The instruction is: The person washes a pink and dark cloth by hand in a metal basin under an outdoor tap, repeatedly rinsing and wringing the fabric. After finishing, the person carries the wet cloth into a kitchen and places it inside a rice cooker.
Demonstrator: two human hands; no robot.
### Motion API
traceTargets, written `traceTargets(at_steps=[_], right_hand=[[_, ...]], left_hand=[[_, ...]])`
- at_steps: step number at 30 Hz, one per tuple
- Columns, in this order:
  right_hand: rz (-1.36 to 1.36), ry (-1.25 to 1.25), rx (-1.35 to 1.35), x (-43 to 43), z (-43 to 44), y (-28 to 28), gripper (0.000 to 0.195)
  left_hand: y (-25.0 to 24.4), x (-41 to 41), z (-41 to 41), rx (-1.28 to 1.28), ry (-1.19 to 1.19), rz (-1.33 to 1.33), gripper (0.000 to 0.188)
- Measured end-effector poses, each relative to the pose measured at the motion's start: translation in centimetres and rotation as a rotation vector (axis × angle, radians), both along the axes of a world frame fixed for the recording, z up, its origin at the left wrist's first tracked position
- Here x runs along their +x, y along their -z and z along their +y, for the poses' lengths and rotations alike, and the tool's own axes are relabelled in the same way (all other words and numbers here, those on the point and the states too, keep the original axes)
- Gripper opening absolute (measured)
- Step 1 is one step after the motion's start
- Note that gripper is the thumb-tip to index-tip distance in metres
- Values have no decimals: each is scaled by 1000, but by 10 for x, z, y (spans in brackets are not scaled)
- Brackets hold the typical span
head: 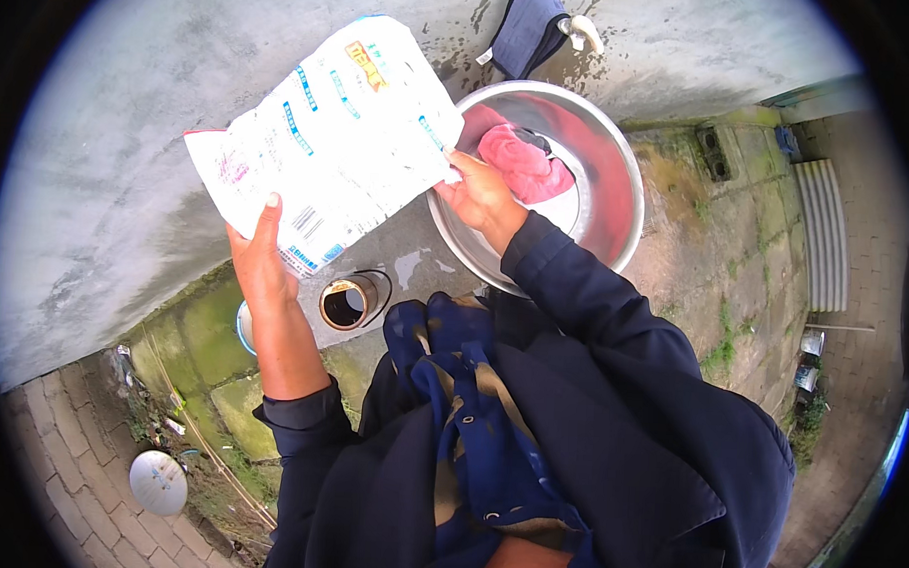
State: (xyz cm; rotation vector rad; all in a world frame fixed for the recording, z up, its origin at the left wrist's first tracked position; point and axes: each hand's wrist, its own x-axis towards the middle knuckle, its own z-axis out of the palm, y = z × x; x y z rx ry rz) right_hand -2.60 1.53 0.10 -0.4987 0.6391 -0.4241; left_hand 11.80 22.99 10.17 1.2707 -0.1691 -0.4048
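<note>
Between my two hands is a white printed plastic bag (354,160), apparently a packet of washing powder, tilted against the light. My left hand (264,255) grips its lower left edge, thumb on the near face. At the right edge, my right hand (484,199) pinches the bag with thumb and fingers. Under the right wrist is a large stainless steel basin (632,177). Inside the basin lies a bunched pink cloth (526,166) with a dark cloth (533,140) partly behind it. What the bag contains is hidden.
A blue-grey cloth (529,33) hangs beside a white tap (583,32) on the concrete wall (229,58). A rusty can (349,301) with a wire handle stands near my feet. Corrugated sheeting (823,233) lies at the right; a white dish (158,482) is at lower left.
</note>
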Motion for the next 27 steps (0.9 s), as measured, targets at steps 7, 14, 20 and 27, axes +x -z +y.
traceTargets(at_steps=[7,14,20,27], right_hand=[[142,16,-117,10,-11,-2,26],[191,-21,-206,31,0,-26,40],[68,-279,-514,89,36,-64,45],[262,-594,-1385,164,73,-9,45]], left_hand=[[23,3,4,-140,43,309,56],[98,-24,14,-265,-29,688,52],[159,-47,24,-511,-63,864,65],[165,-55,100,-200,-121,821,63]])
